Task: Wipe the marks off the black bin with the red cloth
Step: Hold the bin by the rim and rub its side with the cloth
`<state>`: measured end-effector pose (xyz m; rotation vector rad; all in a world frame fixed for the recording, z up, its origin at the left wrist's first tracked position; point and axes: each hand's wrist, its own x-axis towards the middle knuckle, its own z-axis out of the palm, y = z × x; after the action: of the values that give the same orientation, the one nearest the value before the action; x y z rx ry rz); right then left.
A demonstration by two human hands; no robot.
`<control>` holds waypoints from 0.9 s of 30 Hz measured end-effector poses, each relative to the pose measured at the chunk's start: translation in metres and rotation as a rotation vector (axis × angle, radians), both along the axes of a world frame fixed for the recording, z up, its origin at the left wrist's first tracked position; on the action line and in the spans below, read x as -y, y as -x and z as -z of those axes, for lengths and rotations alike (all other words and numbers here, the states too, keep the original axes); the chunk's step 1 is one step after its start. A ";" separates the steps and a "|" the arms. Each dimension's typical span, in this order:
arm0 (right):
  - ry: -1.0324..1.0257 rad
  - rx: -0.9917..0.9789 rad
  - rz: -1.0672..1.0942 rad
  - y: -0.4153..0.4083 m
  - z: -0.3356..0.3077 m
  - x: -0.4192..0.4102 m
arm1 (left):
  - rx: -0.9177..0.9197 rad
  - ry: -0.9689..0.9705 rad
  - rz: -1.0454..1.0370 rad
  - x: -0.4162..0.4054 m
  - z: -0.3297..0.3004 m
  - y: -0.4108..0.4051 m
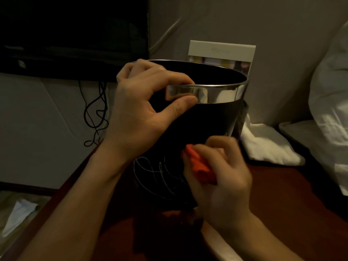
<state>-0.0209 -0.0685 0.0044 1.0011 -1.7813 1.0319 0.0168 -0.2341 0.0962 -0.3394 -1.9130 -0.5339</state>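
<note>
A black bin (203,127) with a shiny metal rim band stands on a dark red-brown table (282,204). White scribbled marks (158,172) show on its lower front wall. My left hand (143,110) grips the rim at the near left, fingers over the edge and thumb on the metal band. My right hand (220,176) holds a bunched red cloth (199,166) and presses it against the bin's wall just right of the marks; this hand is blurred.
A white folded towel (267,147) lies right of the bin. A box or card (222,53) stands behind it. A dark screen (71,34) with hanging cables (96,113) is at the upper left. White bedding (331,102) fills the right edge.
</note>
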 end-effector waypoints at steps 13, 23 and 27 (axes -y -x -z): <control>0.052 0.031 0.007 -0.001 -0.002 0.000 | 0.002 0.004 0.003 0.001 0.001 0.001; 0.169 0.161 -0.107 -0.010 -0.019 0.000 | 0.011 0.009 0.003 0.002 0.001 0.001; 0.023 0.147 -0.089 -0.017 0.004 0.011 | 0.006 0.014 0.002 0.002 0.002 0.002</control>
<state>-0.0042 -0.0795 0.0006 1.0202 -1.8518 1.2056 0.0150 -0.2363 0.0946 -0.3489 -1.9229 -0.5231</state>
